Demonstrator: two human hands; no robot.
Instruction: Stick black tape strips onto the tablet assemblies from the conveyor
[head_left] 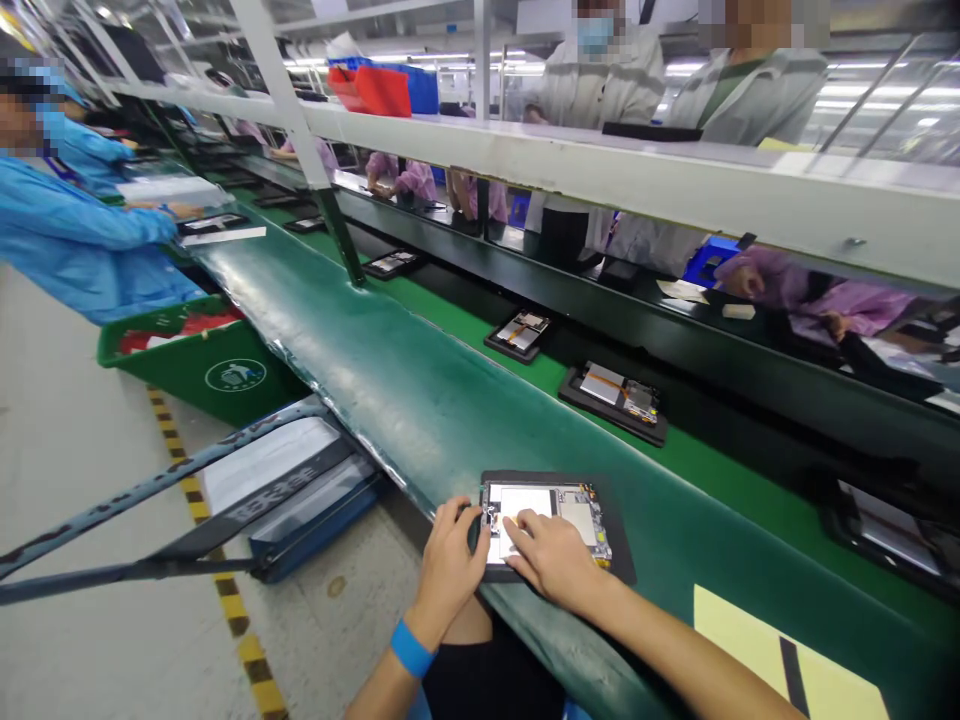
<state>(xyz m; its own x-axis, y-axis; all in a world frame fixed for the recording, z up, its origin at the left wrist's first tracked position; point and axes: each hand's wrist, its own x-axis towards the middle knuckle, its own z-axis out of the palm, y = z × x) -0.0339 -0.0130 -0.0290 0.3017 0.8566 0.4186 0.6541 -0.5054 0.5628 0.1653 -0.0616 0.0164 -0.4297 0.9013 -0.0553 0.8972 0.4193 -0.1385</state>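
An opened tablet (579,518) lies on a black foam tray (621,560) on the green bench in front of me. Its white battery and circuit board are exposed. My left hand (452,555), with a blue band at the wrist, has its thumb and curled fingers at the tablet's left edge. Over the battery, my right hand (553,557) has its fingertips drawn together beside a small orange strip (513,520). Whatever those fingertips may hold is hidden.
Other opened tablets on trays (619,397) stand along the green conveyor (457,325) beyond the bench. A yellow sheet (757,635) lies at front right. To the left are a green bin (180,365) and a co-worker in blue (82,220). A white shelf beam (600,165) spans above.
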